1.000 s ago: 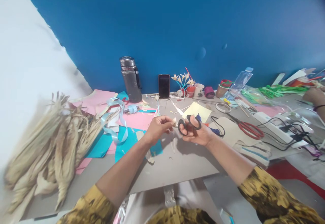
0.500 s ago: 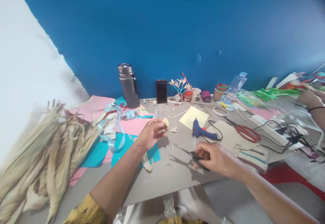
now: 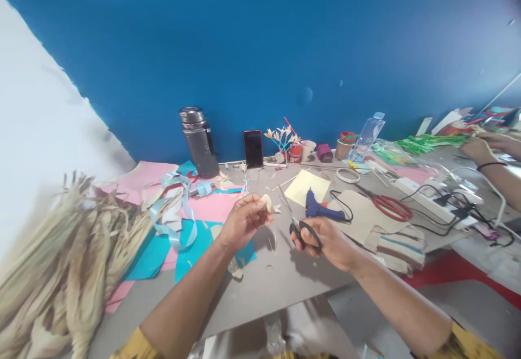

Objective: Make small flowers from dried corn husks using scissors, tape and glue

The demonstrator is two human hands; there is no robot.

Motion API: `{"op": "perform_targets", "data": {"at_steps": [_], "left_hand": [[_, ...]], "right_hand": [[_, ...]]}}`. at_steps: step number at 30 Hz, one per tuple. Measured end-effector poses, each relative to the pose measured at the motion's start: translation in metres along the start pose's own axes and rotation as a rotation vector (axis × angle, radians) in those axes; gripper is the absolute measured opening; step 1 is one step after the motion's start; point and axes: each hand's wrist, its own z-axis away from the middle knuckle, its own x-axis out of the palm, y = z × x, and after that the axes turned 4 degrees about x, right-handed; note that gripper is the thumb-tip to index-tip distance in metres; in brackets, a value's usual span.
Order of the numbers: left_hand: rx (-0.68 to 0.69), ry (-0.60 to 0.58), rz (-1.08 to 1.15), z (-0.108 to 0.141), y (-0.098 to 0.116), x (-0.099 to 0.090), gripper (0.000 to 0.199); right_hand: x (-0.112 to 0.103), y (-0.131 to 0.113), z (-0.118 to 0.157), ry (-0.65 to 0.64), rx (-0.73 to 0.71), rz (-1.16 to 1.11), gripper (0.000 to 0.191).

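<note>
My left hand (image 3: 246,220) pinches a small cream piece of corn husk (image 3: 266,203) between thumb and fingers, over the middle of the table. In my right hand (image 3: 331,242) are black-handled scissors (image 3: 300,233), their blades pointing up and left, a short way right of the husk piece and apart from it. Just beyond the right hand lies a blue glue gun (image 3: 321,208) beside a yellow paper sheet (image 3: 307,187). Small husk scraps (image 3: 236,269) lie near my left forearm.
Dried corn husks (image 3: 73,261) heap at the left. A dark flask (image 3: 199,142), a phone (image 3: 253,148) and husk flowers (image 3: 283,138) stand along the wall. Red-handled scissors (image 3: 393,209) and a power strip (image 3: 431,199) lie right. Another person's hands (image 3: 482,150) are at far right.
My right hand has raised the scissors and turned them, blades now up toward the left hand. My left hand still pinches the husk piece. The view has shifted slightly.
</note>
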Motion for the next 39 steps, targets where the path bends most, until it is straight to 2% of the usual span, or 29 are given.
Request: {"op": "perform_targets", "data": {"at_steps": [6,14,20,26,39], "left_hand": [[-0.005,-0.035,-0.005,0.001,-0.001,0.004,0.022],[0.013,-0.011,-0.057,0.002,-0.001,0.005,0.023],[0.007,0.001,-0.096,0.002,-0.001,0.005,0.027],[0.014,-0.031,-0.087,0.002,-0.002,0.003,0.023],[0.001,-0.04,-0.075,0.002,-0.002,0.002,0.022]], "right_hand": [[0.011,-0.001,-0.005,-0.034,0.016,0.01,0.059],[0.014,-0.003,-0.005,-0.029,0.043,0.0,0.059],[0.014,-0.001,-0.004,-0.031,0.044,-0.021,0.055],[0.011,0.001,-0.002,-0.078,0.034,-0.031,0.062],[0.011,0.004,-0.002,-0.039,0.073,-0.033,0.057]]}}
